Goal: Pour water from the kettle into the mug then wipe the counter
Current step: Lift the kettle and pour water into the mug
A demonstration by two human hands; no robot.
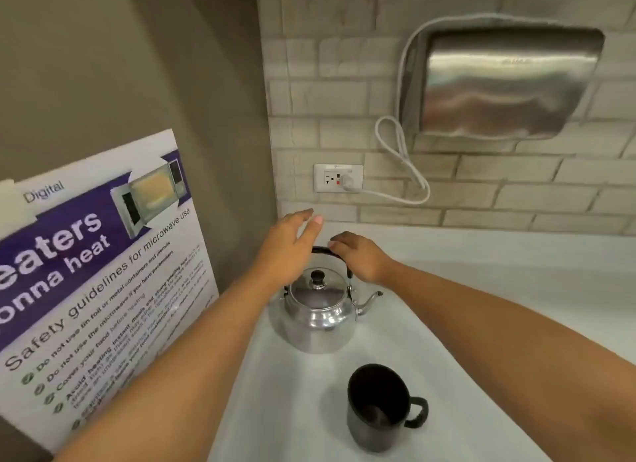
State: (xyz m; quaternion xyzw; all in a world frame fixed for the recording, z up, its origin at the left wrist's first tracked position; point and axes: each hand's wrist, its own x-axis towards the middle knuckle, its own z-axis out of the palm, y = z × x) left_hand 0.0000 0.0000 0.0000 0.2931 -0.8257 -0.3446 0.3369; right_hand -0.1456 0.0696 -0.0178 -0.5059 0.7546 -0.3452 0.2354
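Trouble could start at the shiny steel kettle (318,306), standing on the white counter (481,289) at twelve o'clock from the dark metal mug (378,410). The right hand (361,258) curls over its black handle, though I cannot tell if it is clamped yet. The left hand (289,244) hovers spread, holding nothing. A loose grab could swing the kettle, slopping water from the spout at three o'clock.

White bench (481,289), two vessels standing on it.
Steel kettle (318,310) upright toward the rear corner, spout pointing right. Dark mug (377,410) upright nearer the camera, apart from the kettle, handle to the right.
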